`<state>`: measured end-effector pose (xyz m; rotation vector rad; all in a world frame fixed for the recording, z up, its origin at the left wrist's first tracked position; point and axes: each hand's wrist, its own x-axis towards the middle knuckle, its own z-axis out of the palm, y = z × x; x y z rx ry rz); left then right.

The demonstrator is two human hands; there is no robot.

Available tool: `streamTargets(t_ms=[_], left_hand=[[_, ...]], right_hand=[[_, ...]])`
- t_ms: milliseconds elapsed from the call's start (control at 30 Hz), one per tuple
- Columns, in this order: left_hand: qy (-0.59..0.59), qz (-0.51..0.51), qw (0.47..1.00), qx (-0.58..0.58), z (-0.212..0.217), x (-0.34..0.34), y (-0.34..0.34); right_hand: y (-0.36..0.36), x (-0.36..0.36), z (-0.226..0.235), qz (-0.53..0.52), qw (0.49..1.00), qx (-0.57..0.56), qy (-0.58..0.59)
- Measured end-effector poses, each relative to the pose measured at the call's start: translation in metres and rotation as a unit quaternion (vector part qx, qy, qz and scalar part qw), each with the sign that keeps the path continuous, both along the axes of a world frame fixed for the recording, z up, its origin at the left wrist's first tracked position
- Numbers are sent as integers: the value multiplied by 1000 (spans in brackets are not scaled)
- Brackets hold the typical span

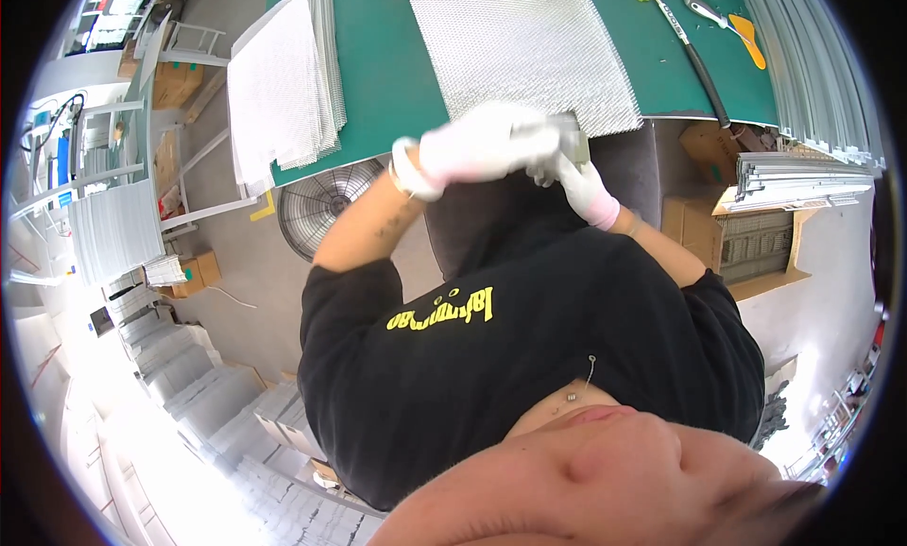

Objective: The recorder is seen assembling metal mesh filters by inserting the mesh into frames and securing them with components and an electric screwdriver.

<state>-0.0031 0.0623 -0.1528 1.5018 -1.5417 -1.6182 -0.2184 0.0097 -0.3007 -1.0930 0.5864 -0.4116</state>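
Observation:
White gloves cover both my hands, which meet just in front of the green table's near edge. My left hand (482, 147) reaches across to a small grey, blocky thing (571, 130), its fingers closed on it and somewhat blurred. From below, my right hand (588, 189) grips the same thing, fingers bent around its lower part. What kind of thing it is I cannot make out. Right behind it lies a silvery metal mesh sheet (529, 50), its near edge overhanging the table edge a little.
A stack of white mesh sheets (283, 93) lies left on the green table (378, 64). To the right are a mallet (687, 50), a screwdriver (707, 11), an orange scraper (748, 43) and long metal strips (812, 64). A round fan (331, 206) and cardboard boxes (694, 230) stand below.

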Motion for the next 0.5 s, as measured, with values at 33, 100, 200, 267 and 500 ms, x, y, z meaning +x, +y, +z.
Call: streamTargets(t_ms=[33, 100, 200, 267, 500], left_hand=[[-166, 92, 955, -227, -11, 2, -14], [-420, 34, 806, -415, -48, 25, -44], [-498, -54, 783, -369, -72, 8, -65], [-507, -33, 777, -371, -72, -11, -55], [-500, 16, 786, -364, -69, -34, -47]], right_hand=[[-4, 2, 11, 38, 999, 20, -3], [-3, 2, 15, 4, 1000, -23, 8], [-17, -13, 2, -50, 997, 53, 13], [-39, -31, 9, 58, 997, 45, 8], [-9, -3, -19, -266, 963, -34, 1]])
